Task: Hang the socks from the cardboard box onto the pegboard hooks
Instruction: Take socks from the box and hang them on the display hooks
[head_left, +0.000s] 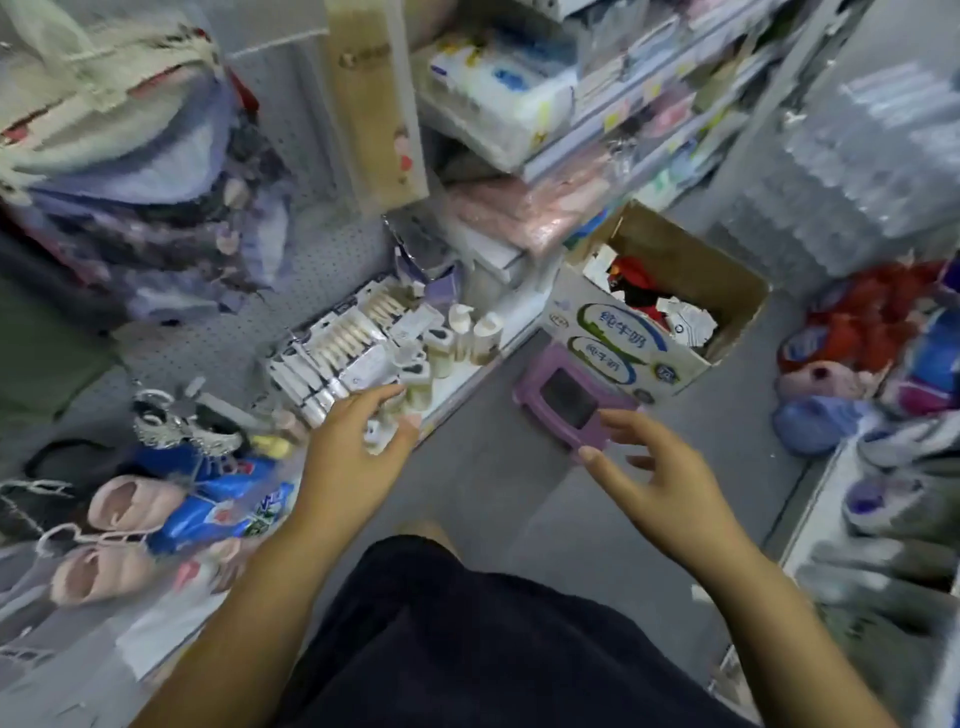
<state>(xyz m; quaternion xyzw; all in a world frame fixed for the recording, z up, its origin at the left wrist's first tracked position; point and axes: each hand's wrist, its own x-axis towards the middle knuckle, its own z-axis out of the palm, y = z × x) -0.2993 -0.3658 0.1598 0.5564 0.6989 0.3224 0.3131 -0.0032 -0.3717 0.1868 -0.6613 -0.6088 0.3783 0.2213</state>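
Both hands reach forward with fingers loosely spread and nothing in them: the left hand (358, 457) hovers by the edge of a low shelf (467, 379) of small bottles, the right hand (670, 488) over the floor near a purple stool (566, 400). The open cardboard box (623, 348) sits on that stool, with red, black and white socks (641, 288) inside. The grey pegboard (332, 270) stands well to the left of the box.

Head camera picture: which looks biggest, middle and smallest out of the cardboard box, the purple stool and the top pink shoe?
1. cardboard box
2. purple stool
3. top pink shoe
The box covers part of the stool, so the stool's full size is hidden. What shows of it looks bigger than the shoe.
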